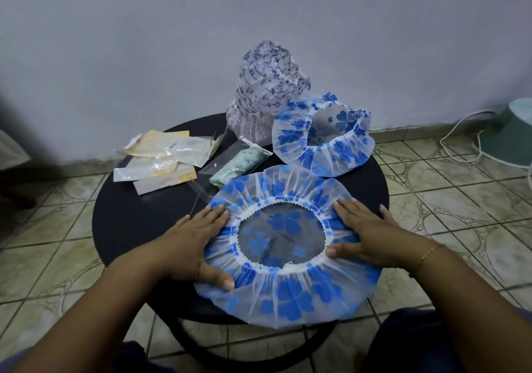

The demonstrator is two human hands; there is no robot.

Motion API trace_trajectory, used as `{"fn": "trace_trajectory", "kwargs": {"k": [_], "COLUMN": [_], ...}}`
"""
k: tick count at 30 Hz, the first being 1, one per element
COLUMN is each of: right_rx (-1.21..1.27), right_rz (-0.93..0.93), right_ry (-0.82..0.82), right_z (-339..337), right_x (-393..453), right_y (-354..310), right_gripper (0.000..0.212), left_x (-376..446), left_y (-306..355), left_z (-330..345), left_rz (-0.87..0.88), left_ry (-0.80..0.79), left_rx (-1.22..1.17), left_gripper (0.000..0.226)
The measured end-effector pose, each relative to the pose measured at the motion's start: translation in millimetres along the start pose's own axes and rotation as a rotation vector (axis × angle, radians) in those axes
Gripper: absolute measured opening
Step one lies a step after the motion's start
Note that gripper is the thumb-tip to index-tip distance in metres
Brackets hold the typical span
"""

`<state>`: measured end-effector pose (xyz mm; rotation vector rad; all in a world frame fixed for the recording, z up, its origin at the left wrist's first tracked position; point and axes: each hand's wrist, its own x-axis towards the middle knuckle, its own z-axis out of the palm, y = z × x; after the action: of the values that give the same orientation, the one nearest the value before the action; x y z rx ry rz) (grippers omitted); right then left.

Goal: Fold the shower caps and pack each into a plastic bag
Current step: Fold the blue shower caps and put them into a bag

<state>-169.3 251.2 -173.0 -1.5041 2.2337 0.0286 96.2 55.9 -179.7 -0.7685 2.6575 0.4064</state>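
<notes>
Cap [290, 295] flat under both hands — packets [161, 161] prob. behind.

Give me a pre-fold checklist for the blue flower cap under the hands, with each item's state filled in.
1. Blue flower cap spread flat, opening up: ok.
2. Left hand pressing flat on the cap's left ruffle: ok.
3. Right hand pressing flat on the right ruffle: ok.
4. Cap fully on the round table: not ok, its near edge overhangs.
5. Empty clear bag within reach, left of the cap: ok.
6. Bag mouth open: cannot tell.
</notes>
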Motion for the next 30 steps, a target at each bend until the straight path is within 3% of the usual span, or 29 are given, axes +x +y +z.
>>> {"fn": "trace_trajectory", "kwargs": {"k": [2, 6, 8, 10, 13, 16, 19, 24, 25, 30], "right_rx": [0.087, -0.037, -0.113, -0.108, -0.091, -0.072, 0.117, 0.165, 0.146, 0.0], "right_rz": [-0.025, -0.003, 0.067, 0.143, 0.209, 0.213, 0.104, -0.08, -0.085, -0.029], "right_ry": [0.09, 0.44, 0.54, 0.531, 0.424, 0.419, 0.396, 0.349, 0.32, 0.177], "right_z": [0.0, -4.7, -5.8, -4.1, -0.2, -1.3, -2.9, 1.9, 3.7, 12.4], "right_x": [-1.0, -5.9, -9.4, -12.6, -12.6, -9.9, -8.9, 1.4, 4.5, 14.4], "right_y": [-1.7, -10.4, -17.6, -23.7, -28.6, -27.1, -26.9, -25.9, -24.4, -15.2], "right_gripper": [0.116, 0.081, 0.06, 0.046, 0.049, 0.055, 0.053, 0.049, 0.052, 0.077], "left_x": [-3.0, -14.6, -18.2, -18.0, -13.6, -13.4, -15.2, 6.6, 11.3, 25.3], "left_y": [4.0, 16.0, 21.0, 25.8, 32.0, 39.1, 48.0, 52.4, 52.9, 42.2], "left_z": [-2.4, -11.7, -14.4, -13.1, -9.2, -7.7, -8.5, 0.0, 3.0, 15.4], "left_rz": [-0.033, -0.094, -0.099, -0.065, 0.035, 0.104, 0.118, 0.276, 0.27, 0.024], "left_ry": [0.057, 0.246, 0.308, 0.381, 0.458, 0.398, 0.389, 0.743, 0.748, 0.318], "left_rx": [0.01, 0.041, -0.021, -0.003, 0.09, -0.004, -0.137, 0.017, 0.047, 0.021], "left_gripper": [0.146, 0.133, 0.124, 0.114, 0.106, 0.1, 0.074, 0.056, 0.057, 0.106]}}
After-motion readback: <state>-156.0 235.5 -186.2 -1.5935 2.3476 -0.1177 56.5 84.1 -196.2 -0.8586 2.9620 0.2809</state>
